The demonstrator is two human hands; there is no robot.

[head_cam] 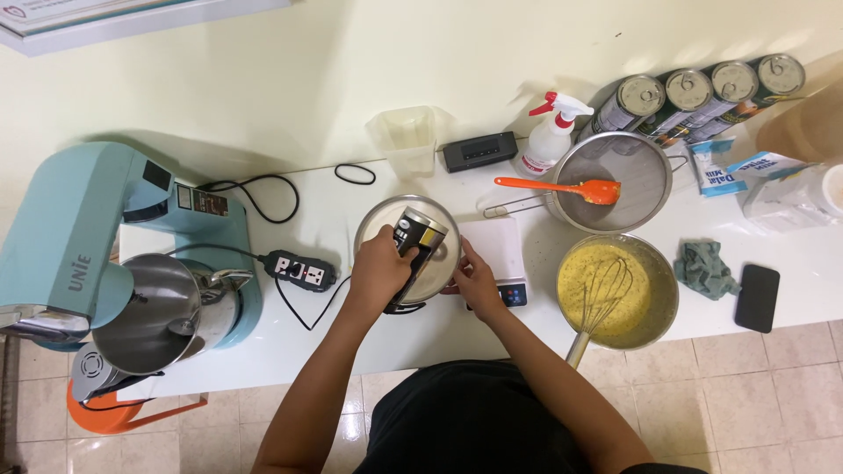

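Observation:
My left hand [378, 270] grips a dark tin can [417, 246] and tilts it over a shallow steel bowl [391, 211] that holds a pale white mass. My right hand [479, 281] rests on that bowl's right rim, fingers against a white kitchen scale [502, 254] with a small blue display. What comes out of the can is hidden by my hand.
A steel bowl of yellow batter [650, 303] with a whisk [601, 303] sits right. Behind it a sieve [645, 175] carries an orange spatula [562, 187]. A light blue stand mixer [97, 254], power strip [300, 269], spray bottle [549, 140], row of cans [702, 96], cloth [705, 268] and phone [758, 298] stand around.

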